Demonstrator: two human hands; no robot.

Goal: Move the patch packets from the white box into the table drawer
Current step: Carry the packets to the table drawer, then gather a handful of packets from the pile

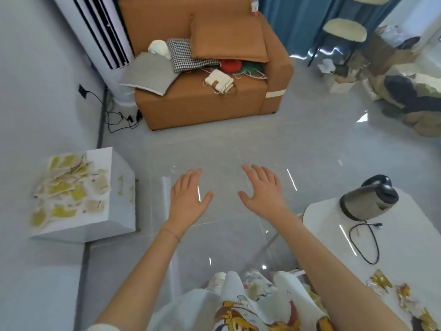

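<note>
Yellow and beige first: spotting the crinkled patch packets (71, 187) heaped across the top of the white square box (121, 211), down at far left beside the wall, well apart from both hands. Holding those hands out over the glossy grey floor tiles (214, 139), palms down. Left hand (188, 199) flat, fingers straight and slightly parted, gripping nothing, thin bracelet at the wrist. Right hand (262, 189) likewise spread wide and empty, near the left one, thumbs facing each other, not touching. Over on the right, catching the white rounded bench (405, 247) carrying a dark grey jug-shaped appliance (367, 201), a looped black cable (367, 242) and some gold crinkled wrappers (381, 283) toward its near edge. Further back, an orange-brown sofa (202, 106) piled with fabric pieces.
</note>
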